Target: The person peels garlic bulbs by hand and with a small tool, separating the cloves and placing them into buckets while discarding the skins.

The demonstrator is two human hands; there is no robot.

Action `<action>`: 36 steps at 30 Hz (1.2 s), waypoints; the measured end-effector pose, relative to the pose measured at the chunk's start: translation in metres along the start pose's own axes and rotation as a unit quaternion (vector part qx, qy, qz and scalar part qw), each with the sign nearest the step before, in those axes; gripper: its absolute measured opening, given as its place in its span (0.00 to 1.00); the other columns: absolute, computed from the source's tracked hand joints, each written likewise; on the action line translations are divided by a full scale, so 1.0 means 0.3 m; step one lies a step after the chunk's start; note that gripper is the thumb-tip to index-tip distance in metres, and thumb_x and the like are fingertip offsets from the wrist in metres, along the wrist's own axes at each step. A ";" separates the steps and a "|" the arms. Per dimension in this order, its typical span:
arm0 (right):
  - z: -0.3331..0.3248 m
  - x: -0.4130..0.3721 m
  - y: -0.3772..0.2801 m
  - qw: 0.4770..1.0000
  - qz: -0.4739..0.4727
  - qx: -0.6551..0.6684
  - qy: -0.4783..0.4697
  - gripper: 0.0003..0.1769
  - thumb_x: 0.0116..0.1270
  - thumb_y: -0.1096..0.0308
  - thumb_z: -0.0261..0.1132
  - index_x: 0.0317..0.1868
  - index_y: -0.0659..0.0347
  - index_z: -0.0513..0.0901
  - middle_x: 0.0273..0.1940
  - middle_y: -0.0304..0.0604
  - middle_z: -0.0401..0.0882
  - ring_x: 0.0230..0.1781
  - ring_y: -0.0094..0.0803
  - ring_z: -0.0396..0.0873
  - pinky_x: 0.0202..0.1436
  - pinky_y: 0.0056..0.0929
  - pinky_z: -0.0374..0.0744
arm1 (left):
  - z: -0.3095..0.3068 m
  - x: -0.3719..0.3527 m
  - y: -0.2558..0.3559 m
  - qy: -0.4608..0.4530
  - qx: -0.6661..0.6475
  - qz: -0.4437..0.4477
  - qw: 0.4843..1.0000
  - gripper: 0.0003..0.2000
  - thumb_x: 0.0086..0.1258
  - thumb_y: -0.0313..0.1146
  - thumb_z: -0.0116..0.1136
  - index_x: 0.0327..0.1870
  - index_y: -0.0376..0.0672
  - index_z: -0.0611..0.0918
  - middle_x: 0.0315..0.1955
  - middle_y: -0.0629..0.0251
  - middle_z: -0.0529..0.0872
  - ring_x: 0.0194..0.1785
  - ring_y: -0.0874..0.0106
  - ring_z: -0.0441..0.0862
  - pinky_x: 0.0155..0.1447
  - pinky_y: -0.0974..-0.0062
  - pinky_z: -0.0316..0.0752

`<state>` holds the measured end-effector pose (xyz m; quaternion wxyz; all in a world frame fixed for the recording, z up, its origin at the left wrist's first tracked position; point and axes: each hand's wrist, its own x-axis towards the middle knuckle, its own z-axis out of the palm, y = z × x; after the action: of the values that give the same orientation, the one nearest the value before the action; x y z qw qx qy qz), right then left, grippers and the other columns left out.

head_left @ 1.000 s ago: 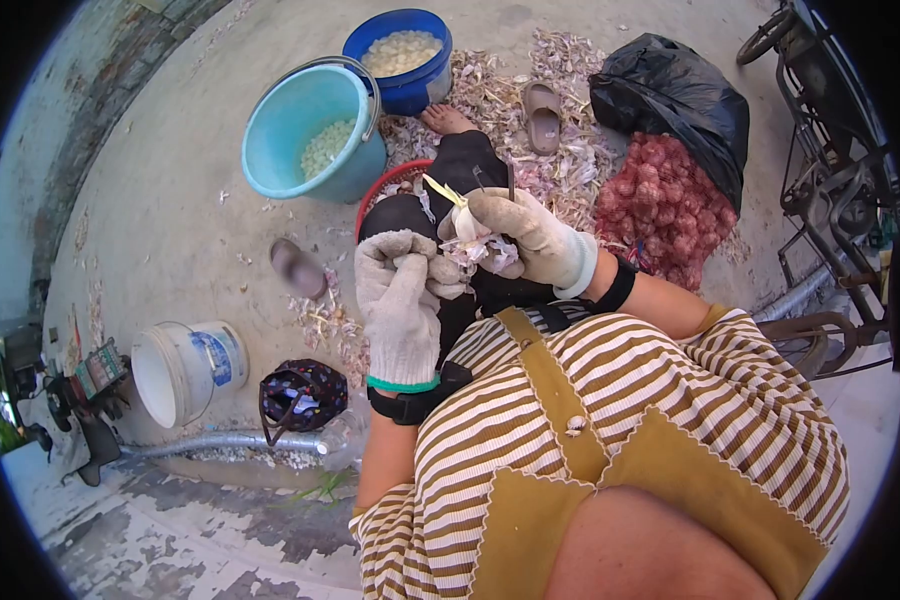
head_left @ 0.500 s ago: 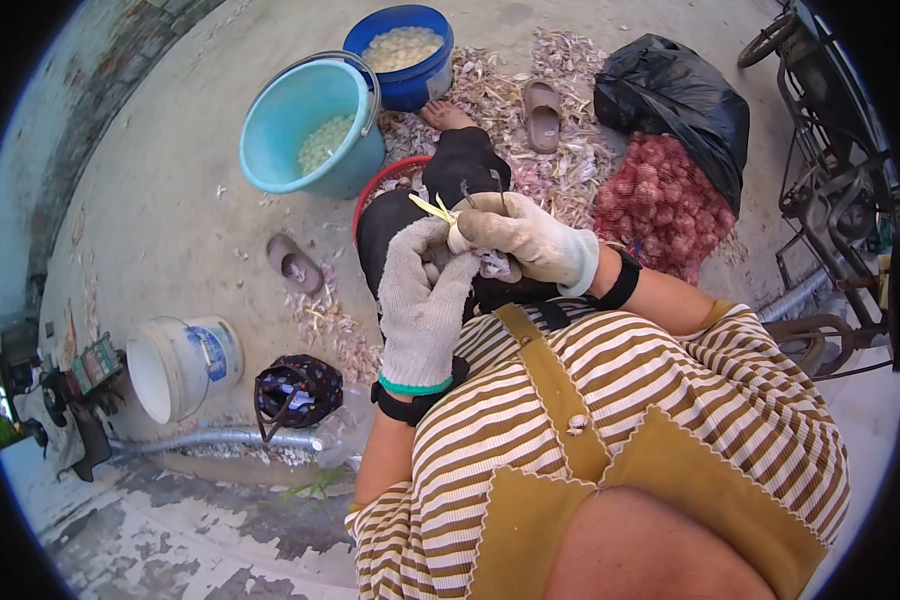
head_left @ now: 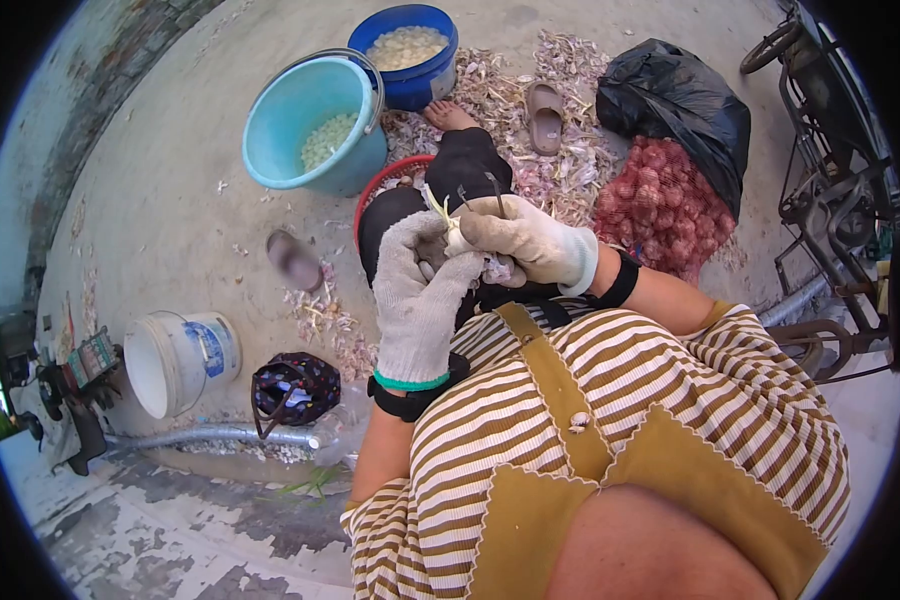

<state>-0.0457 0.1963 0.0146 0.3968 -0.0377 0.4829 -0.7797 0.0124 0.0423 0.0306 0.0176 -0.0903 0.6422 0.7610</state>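
Bare concrete floor (head_left: 160, 230) spreads all round my hands, and a wide scatter of papery peelings (head_left: 580, 175) covers it ahead of them. Past my right hand sits a big black plastic bag (head_left: 675, 105), with a red net sack (head_left: 660, 205) full of garlic bulbs just on my side of it. Ahead and to the left of my hands stands the light-blue bucket (head_left: 355, 175), pale cloves inside, and just beyond it the blue bucket (head_left: 430, 88), holding more. Well out from my left hand are a white bucket (head_left: 210, 350) and, nearer, a dark patterned bag (head_left: 300, 392). Just ahead of my left hand, the red basket (head_left: 372, 188) shows partly behind my leg. One slipper (head_left: 545, 120) lies ahead among the peelings, the other (head_left: 293, 260) off to the left. My gloved left hand (head_left: 420, 300) and right hand (head_left: 530, 245) come together, both pinching one garlic bulb (head_left: 457, 238) between them. A thin dark tool (head_left: 494, 185) pokes up from my right hand, and a yellowish shoot (head_left: 437, 203) rises from the bulb.
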 end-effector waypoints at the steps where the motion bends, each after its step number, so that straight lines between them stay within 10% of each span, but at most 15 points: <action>1: -0.003 0.004 -0.001 1.000 0.011 -0.019 -0.003 0.18 0.70 0.51 0.63 0.40 0.60 0.80 0.26 0.28 0.73 0.18 0.12 0.66 0.18 0.14 0.61 | 0.000 0.001 -0.006 0.007 0.036 0.029 0.999 0.14 0.62 0.23 0.66 0.46 0.40 0.76 0.29 0.73 0.77 0.28 0.87 0.72 0.31 0.88 0.69; 5: 0.015 -0.011 -0.050 0.986 0.022 -0.163 0.024 0.17 0.69 0.52 0.64 0.40 0.58 0.80 0.25 0.27 0.73 0.17 0.12 0.65 0.17 0.14 0.60 | -0.037 0.009 -0.023 -0.017 0.103 0.015 0.994 0.15 0.62 0.23 0.66 0.48 0.39 0.77 0.31 0.73 0.77 0.31 0.87 0.72 0.34 0.88 0.70; 20: 0.044 0.006 -0.009 0.999 -0.015 -0.003 0.034 0.19 0.70 0.49 0.62 0.38 0.59 0.80 0.25 0.28 0.74 0.16 0.12 0.66 0.16 0.13 0.61 | 0.004 0.000 -0.037 0.035 0.051 0.030 0.998 0.07 0.71 0.30 0.59 0.45 0.43 0.74 0.29 0.72 0.78 0.24 0.84 0.74 0.25 0.88 0.66; 24: 0.020 0.030 0.000 0.988 -0.071 0.136 0.014 0.20 0.72 0.48 0.59 0.36 0.59 0.79 0.24 0.28 0.73 0.15 0.10 0.63 0.15 0.14 0.54 | -0.039 0.026 -0.043 0.035 -0.166 -0.025 0.985 0.07 0.77 0.33 0.50 0.48 0.40 0.75 0.33 0.63 0.83 0.25 0.79 0.79 0.23 0.85 0.68; 28: -0.031 0.033 0.018 0.960 -0.054 -0.260 0.085 0.25 0.66 0.46 0.65 0.45 0.63 0.80 0.27 0.37 0.79 0.18 0.18 0.70 0.22 0.19 0.69 | -0.098 0.044 -0.040 0.000 -0.293 -0.038 0.955 0.11 0.79 0.38 0.46 0.49 0.39 0.75 0.30 0.60 0.80 0.20 0.75 0.76 0.18 0.84 0.65; 31: -0.034 -0.001 -0.010 0.789 0.030 -0.613 0.029 0.33 0.58 0.48 0.71 0.56 0.62 0.76 0.35 0.48 0.83 0.31 0.30 0.83 0.37 0.29 0.80 | -0.125 0.053 -0.067 -0.049 -0.358 -0.038 0.932 0.12 0.80 0.38 0.45 0.50 0.38 0.76 0.29 0.60 0.79 0.19 0.75 0.75 0.19 0.87 0.67; 36: -0.036 -0.023 -0.047 0.916 -0.015 -0.402 0.007 0.31 0.65 0.48 0.65 0.55 0.68 0.75 0.38 0.47 0.84 0.35 0.31 0.85 0.42 0.27 0.80 | -0.096 0.036 -0.042 -0.058 -0.311 -0.061 0.947 0.11 0.80 0.37 0.44 0.51 0.39 0.75 0.29 0.64 0.75 0.18 0.80 0.66 0.16 0.86 0.59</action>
<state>-0.0538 0.2118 0.0222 0.3332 -0.1958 0.7575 -0.5261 0.0069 0.0153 0.0118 0.0725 -0.0860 0.3651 0.9241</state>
